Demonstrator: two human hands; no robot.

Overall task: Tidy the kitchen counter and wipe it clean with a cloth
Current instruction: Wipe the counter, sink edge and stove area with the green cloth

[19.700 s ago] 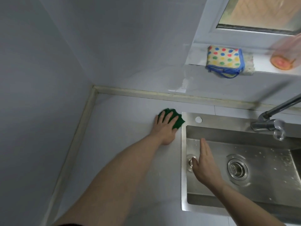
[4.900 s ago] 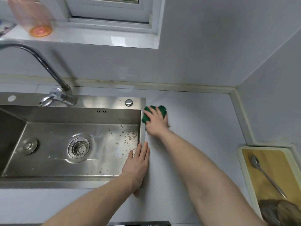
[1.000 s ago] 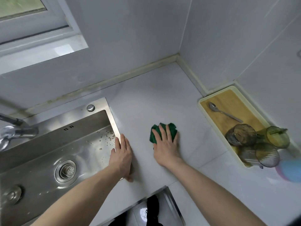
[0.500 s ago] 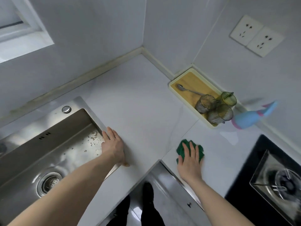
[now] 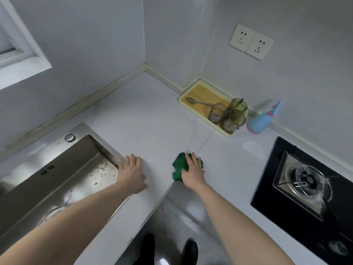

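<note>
— Right grip: fingers straight and spread, palm pressed flat on the green cloth; nothing is pinched. The cloth lies bunched on the desk, at the inner corner of its front edge, between the sink and the hob.

— And the left grip?

— Flat too, fingers straight, resting on the desk at the sink's rim and holding nothing.

— How would you expect the cloth to behave?

— Light, soft and limp, I'd judge, likely damp. It slides easily on the glossy top, so a flat palm over its middle suits wiping. To lift it, pinch the bunched folds on its left side, which stick out from under the palm.

— What differs from half a second ago?

— The cloth and right hand have gone up and leftward, from the stretch near the front edge toward the seam line in the top. The left hand has stayed at the sink rim. The tray with its glasses and the blue spray bottle have not moved.
</note>
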